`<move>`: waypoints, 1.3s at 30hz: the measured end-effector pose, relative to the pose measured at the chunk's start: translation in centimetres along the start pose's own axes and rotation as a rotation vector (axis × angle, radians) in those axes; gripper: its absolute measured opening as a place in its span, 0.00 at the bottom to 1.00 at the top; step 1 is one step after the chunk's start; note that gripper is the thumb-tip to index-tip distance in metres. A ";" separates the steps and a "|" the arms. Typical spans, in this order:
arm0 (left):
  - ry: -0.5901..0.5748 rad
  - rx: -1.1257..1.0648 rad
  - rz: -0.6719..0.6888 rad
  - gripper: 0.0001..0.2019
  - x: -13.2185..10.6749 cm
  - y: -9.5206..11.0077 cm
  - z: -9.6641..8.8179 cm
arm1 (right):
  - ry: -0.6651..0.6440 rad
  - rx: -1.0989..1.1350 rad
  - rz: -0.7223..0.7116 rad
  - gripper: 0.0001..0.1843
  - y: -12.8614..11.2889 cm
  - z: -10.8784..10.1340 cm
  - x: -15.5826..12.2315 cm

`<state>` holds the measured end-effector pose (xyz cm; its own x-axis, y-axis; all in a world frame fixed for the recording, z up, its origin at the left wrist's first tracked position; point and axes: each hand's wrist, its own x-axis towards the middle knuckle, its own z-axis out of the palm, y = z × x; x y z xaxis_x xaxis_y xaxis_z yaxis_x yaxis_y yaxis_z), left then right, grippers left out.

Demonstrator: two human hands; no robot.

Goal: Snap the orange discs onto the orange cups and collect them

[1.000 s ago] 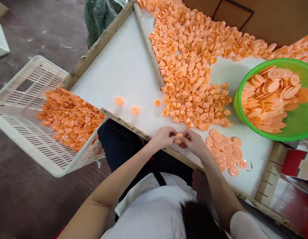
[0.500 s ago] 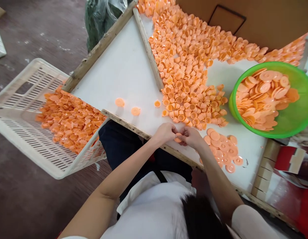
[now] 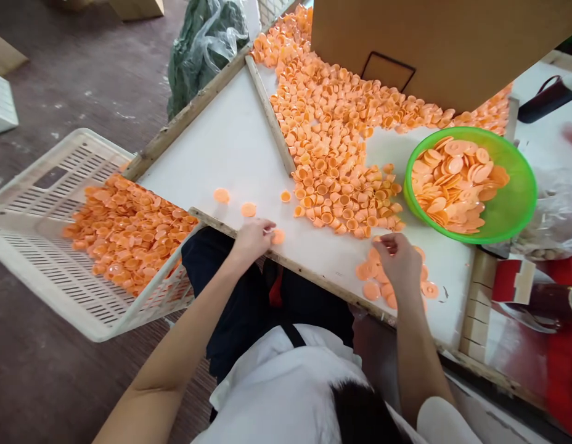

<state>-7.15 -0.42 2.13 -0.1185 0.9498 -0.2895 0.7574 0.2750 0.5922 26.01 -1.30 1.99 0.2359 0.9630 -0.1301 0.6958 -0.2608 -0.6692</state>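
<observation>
My left hand [image 3: 253, 239] rests at the near wooden edge of the white table [image 3: 230, 148], fingers curled, fingertips pinching an orange cap [image 3: 277, 236] that lies flat on the board. My right hand [image 3: 399, 264] hovers over a small heap of flat orange discs [image 3: 369, 274], fingers bent down onto them; what they grip is hidden. A big pile of small orange cups [image 3: 341, 179] spreads just beyond both hands.
A green bowl [image 3: 521, 216] of orange discs stands at the right. A white slatted crate [image 3: 45, 271] of finished orange caps hangs off the table's left. Three loose caps [image 3: 248, 209] lie near my left hand. A wooden divider [image 3: 270, 117], cardboard box [image 3: 429, 43] and green bag [image 3: 205, 43] stand behind.
My hands, joined on one cap at the table edge, have parted. The left went left with the cap; the right went right onto the discs. The camera tilted up.
</observation>
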 end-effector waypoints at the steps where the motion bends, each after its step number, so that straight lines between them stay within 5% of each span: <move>1: 0.124 0.045 0.008 0.13 0.1 -0.3 -0.7 | 0.045 -0.071 -0.009 0.16 0.8 -0.7 0.6; 4: 0.357 0.107 0.139 0.14 0.3 0.5 -0.9 | 0.067 -0.239 -0.037 0.18 2.8 -1.6 2.0; 8: 0.255 0.074 0.306 0.13 1.4 3.4 2.0 | 0.060 -0.247 -0.034 0.19 3.7 -0.9 2.6; 14: 0.153 -0.022 0.209 0.04 3.7 4.2 3.2 | 0.016 -0.166 0.010 0.16 3.0 -2.1 2.3; 16: 0.043 -0.187 0.140 0.04 3.3 4.1 2.8 | -0.022 -0.056 0.059 0.13 2.2 -2.7 2.0; 18: -0.185 -0.398 0.045 0.04 2.5 4.2 2.9 | -0.089 0.138 0.088 0.12 1.0 -2.5 1.5; 20: -0.444 -0.552 -0.052 0.03 1.5 4.5 3.7 | -0.219 0.343 0.085 0.13 -0.3 -1.3 0.9; 22: -0.571 -0.597 -0.111 0.01 0.9 5.0 4.9 | -0.389 0.470 0.081 0.16 -1.5 0.7 0.2; 25: -0.532 -0.547 -0.087 0.02 0.4 5.4 6.3 | -0.553 0.537 0.110 0.19 -2.5 3.7 -0.8; 28: -0.458 -0.405 0.020 0.04 0.3 5.6 6.7 | -0.543 0.559 0.137 0.20 -2.6 5.3 -1.2; 33: -0.297 -0.202 0.092 0.05 -0.4 6.1 6.6 | -0.537 0.502 0.155 0.21 -2.5 5.5 -1.2; 39: -0.278 -0.359 0.151 0.09 -1.4 5.9 7.2 | -0.498 0.492 0.160 0.19 -2.6 6.0 -1.4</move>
<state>2.11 -1.20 0.64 0.1891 0.9205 -0.3420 0.4778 0.2180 0.8510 19.82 -1.55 -0.50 -0.1101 0.8626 -0.4938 0.2647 -0.4534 -0.8511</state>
